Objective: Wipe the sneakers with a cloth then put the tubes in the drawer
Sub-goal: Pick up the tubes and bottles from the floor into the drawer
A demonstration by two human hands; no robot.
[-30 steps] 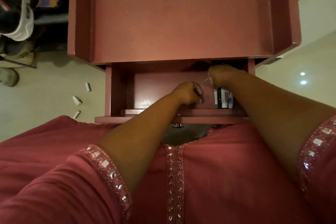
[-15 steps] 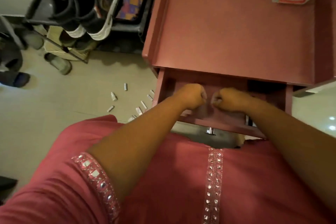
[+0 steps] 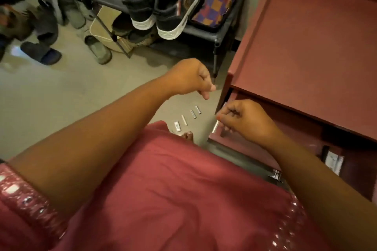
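Observation:
Several small tubes point(image 3: 187, 117) lie in a row on the floor beside the red cabinet. My left hand point(image 3: 189, 78) hovers above them with curled fingers and nothing in it. My right hand point(image 3: 242, 120) is over the left corner of the open drawer point(image 3: 302, 128), fingers loosely curled, holding nothing that I can see. A white tube point(image 3: 333, 162) lies inside the drawer at the right. Two dark sneakers point(image 3: 163, 0) with white soles stand on the black shoe rack point(image 3: 206, 34). A folded checked cloth point(image 3: 214, 5) lies next to them.
The red cabinet top point(image 3: 306, 36) fills the right side. Slippers point(image 3: 98, 49) and other shoes point(image 3: 40, 53) lie on the floor at the left. My toes point(image 3: 187, 135) show below the tubes. My pink garment point(image 3: 173, 189) covers the bottom of the view.
Both hands have come out of the drawer and moved left; the left hand now hangs over the tubes on the floor. My view has swung left toward the shoe rack.

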